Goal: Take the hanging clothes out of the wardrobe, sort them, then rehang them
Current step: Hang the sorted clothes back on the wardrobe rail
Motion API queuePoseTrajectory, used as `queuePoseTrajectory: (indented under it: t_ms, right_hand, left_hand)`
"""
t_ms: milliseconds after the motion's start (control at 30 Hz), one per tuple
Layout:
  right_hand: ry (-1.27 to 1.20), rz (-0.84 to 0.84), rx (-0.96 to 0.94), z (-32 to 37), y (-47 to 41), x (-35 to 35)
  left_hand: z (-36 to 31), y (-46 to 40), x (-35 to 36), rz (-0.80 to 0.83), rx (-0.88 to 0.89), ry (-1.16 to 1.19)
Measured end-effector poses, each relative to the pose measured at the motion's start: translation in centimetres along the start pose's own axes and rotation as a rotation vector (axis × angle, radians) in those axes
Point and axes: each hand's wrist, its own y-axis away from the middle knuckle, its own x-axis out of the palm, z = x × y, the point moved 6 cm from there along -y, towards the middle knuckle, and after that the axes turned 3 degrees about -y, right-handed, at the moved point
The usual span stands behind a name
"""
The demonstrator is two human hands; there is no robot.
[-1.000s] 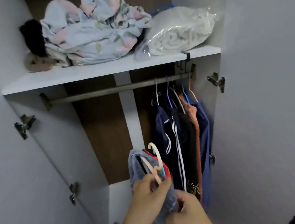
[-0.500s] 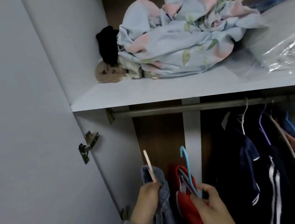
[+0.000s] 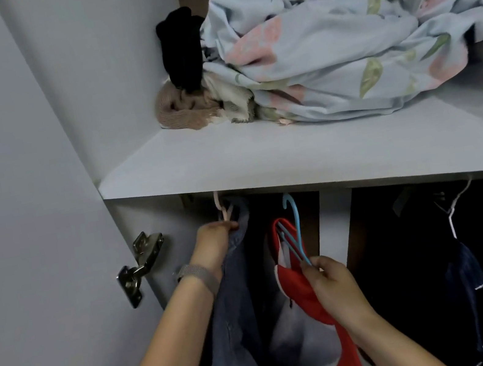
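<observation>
- Left hand (image 3: 215,235) is pinching the neck of a pale pink plastic hanger (image 3: 223,210) carrying a grey-blue denim garment (image 3: 237,296); its hook disappears straight up behind the white shelf edge (image 3: 262,160), where I guess the rail is.
- Right hand (image 3: 331,280) pinches a light blue plastic hanger (image 3: 296,228) holding a red and white top (image 3: 305,297). Its hook is upright below the shelf, not hung, so it needs lifting.

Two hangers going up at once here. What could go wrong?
1. The rail is hidden behind the shelf edge, so the pink hanger in the left hand is being hooked blind and may miss.
2. The right hand pinches the blue hanger low; its hook hangs free and the red garment could slide off.
3. The denim garment may snag the red one.
</observation>
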Motion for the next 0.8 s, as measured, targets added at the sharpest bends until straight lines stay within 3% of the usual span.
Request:
queuePoseTrajectory:
  t_ms: [267,533,800]
  right_hand:
    - [0.046,0.003,-0.034,1.1,-2.5,-0.4]
    - [0.080,-0.005,0.004,-0.9,-3.6,-1.2]
    - [0.043,0.058,-0.028,0.9,-3.5,0.4]
  left_hand:
    - [0.1,-6.1,-0.7,-0.141,0.026,-0.140]
    - [2.2,-10.0,0.2,-0.077,0.013,-0.386]
    - [3.1,-10.9,-0.1,-0.134,0.078,-0.349]
